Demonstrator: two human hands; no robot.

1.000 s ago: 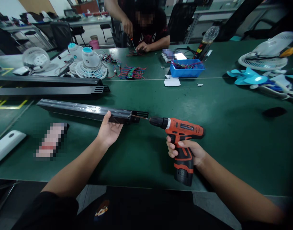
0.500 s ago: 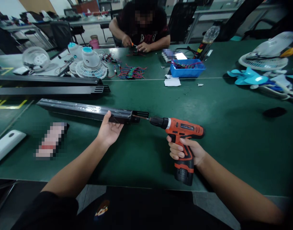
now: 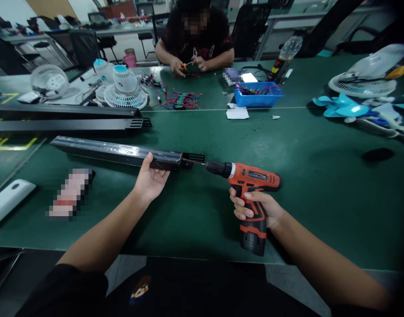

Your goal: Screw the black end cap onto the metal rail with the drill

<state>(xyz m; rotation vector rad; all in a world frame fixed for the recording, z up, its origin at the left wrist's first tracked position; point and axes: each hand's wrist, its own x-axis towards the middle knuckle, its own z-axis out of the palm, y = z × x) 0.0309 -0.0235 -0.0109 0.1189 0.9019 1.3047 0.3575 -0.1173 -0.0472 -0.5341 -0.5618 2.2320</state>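
Observation:
My left hand point(image 3: 152, 178) grips a long black metal channel point(image 3: 103, 149) near its right end, thumb on top and fingers underneath. That end carries a slotted tab point(image 3: 196, 157). In my right hand point(image 3: 255, 204) is an orange and black cordless drill point(image 3: 255, 174), held by its handle with the chuck pointing left. A thin bit point(image 3: 197, 162) runs from the chuck to the channel's right end; its exact contact point is too small to make out.
Two more black channels point(image 3: 63, 125) lie behind at left. A phone point(image 3: 71, 193) and a white casing point(image 3: 12, 200) are near my left arm. Across the table, a person point(image 3: 195, 44) holds a screwdriver. A blue bin point(image 3: 258, 94), fan parts point(image 3: 126, 88) and blue blades point(image 3: 343, 105) stand around.
My hands, the channel and the drill stay almost in place; my right fingers shift slightly on the handle. The person opposite has lowered the screwdriver hand and raised the other hand slightly.

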